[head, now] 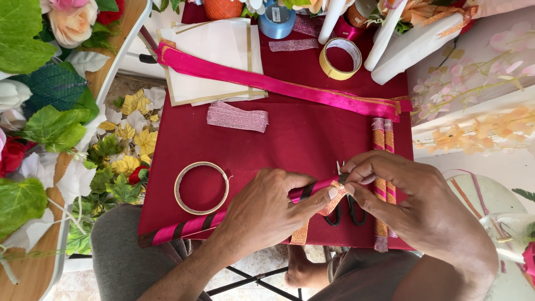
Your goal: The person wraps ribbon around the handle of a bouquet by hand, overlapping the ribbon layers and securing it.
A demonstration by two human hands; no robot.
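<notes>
My left hand [267, 209] grips a long stick [189, 226] spiral-wrapped in pink ribbon with dark gaps, lying across the near edge of the maroon cloth-covered table [301, 139]. My right hand [412, 206] pinches the stick's right end, where a gold glitter ribbon strip [330, 205] meets the pink wrap. Black-handled scissors [346, 214] lie just under my fingers. Two finished sticks [382, 184] wrapped in pink and gold lie upright at the right, partly under my right hand.
A thin tape ring [202, 188] sits left of my hands. Further back lie a folded pink glitter strip [237, 117], a long pink ribbon [278, 86], cream cards [212, 56], a yellow tape roll [340, 58] and a blue roll [277, 19]. Artificial flowers and leaves [50, 111] crowd the left.
</notes>
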